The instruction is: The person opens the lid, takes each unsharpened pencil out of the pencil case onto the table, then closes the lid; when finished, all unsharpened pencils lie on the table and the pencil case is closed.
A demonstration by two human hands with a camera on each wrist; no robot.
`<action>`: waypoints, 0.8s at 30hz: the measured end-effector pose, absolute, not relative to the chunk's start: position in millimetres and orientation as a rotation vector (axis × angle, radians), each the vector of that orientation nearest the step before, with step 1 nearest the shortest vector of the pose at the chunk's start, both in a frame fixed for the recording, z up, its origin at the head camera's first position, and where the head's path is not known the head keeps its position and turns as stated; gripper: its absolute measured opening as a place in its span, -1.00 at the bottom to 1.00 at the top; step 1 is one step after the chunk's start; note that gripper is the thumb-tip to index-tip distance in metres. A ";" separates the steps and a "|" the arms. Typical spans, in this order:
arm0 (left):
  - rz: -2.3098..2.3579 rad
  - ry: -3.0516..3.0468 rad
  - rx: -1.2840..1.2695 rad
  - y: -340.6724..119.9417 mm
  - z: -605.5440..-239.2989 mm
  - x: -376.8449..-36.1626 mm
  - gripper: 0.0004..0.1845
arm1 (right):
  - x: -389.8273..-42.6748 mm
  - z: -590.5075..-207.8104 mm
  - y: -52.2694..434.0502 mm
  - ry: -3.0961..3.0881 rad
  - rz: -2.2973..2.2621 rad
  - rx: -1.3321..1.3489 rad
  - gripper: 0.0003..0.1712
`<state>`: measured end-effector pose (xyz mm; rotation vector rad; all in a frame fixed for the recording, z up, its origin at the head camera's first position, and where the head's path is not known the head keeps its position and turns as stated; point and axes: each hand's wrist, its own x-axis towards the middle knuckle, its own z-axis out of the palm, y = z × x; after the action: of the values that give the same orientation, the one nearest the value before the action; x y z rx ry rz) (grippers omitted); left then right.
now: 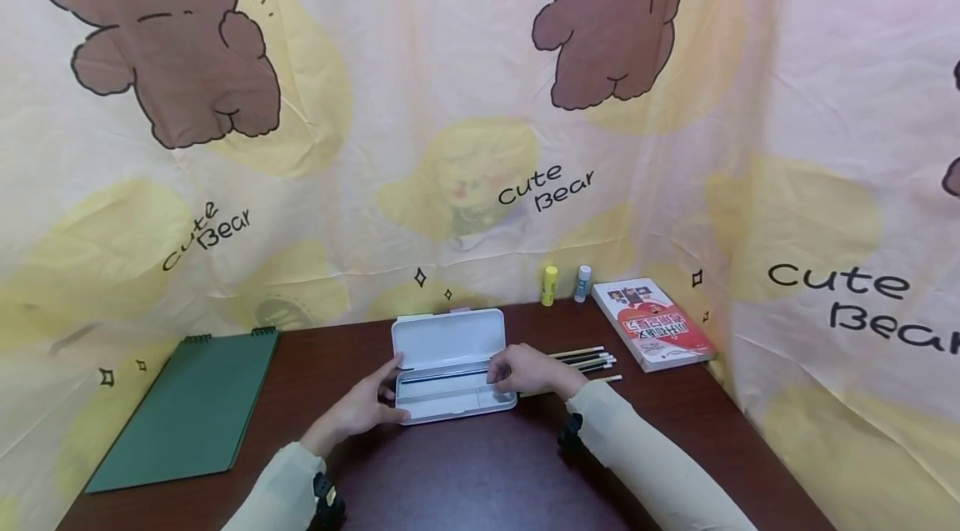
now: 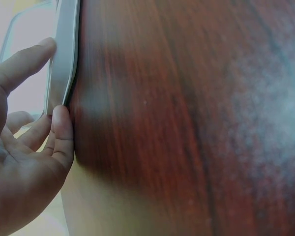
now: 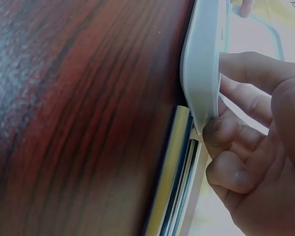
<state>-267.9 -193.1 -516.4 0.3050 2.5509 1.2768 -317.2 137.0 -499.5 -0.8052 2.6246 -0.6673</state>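
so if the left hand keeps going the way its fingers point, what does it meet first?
The left hand already touches the open white pencil case at its left end, so the case itself; beyond it, probably the raised lid, though depth is unclear.

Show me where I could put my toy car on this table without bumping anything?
The biggest bare patch is the near table, in front of the white pencil case, between the two sleeves. Another lies between the green notebook and the left hand. It is crowded right of the case: right hand, pencils and red book.
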 end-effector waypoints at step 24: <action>1.244 2.571 0.289 -193.5 -520.3 -271.0 0.12 | -319.8 -493.6 129.6 2.685 -0.650 -0.885 -0.86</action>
<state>-271.0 -193.5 -520.3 0.2894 2.5708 1.2445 -319.8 129.6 -493.6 -0.8849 2.6847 -0.6500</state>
